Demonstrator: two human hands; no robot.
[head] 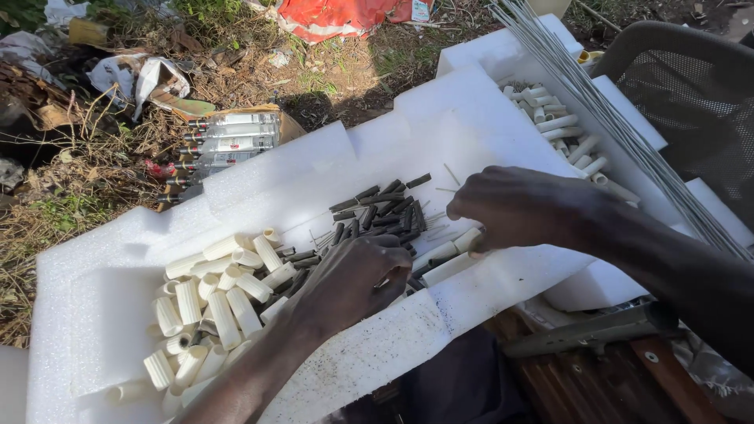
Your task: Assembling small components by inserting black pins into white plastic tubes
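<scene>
Left hand [357, 279] clenched over dark tubes [385, 206], lower centre; right hand [510, 208] pinching white tubes [452, 255]; crowding risks scattering.

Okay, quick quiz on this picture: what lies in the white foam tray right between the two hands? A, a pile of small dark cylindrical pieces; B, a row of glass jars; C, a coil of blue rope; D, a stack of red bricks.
A: a pile of small dark cylindrical pieces lies in the white foam tray, between the left hand and the right hand.
</scene>
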